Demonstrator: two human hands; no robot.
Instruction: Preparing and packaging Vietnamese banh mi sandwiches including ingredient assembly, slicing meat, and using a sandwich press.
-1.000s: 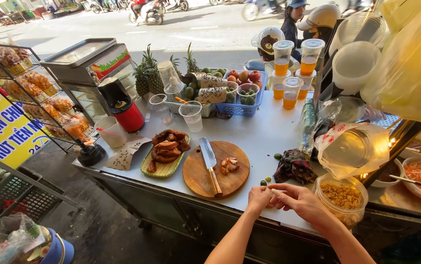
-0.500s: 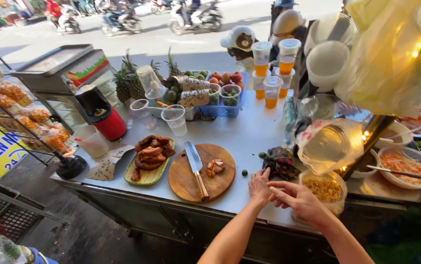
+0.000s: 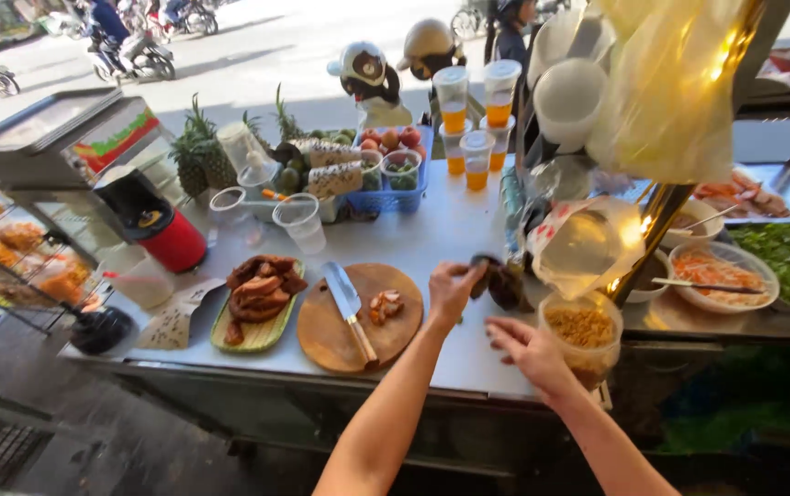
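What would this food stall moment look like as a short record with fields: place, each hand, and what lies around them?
place: steel counter of a street stall, road behind
left hand: left hand pinching a dark piece at a dark bag
right hand: right hand open, holding nothing, beside a tub of yellow grains
chopping area: round wooden board with a cleaver lying on it
beside board: green tray of browned pieces
further back: cups of orange juice, pineapples, blue basket of fruit
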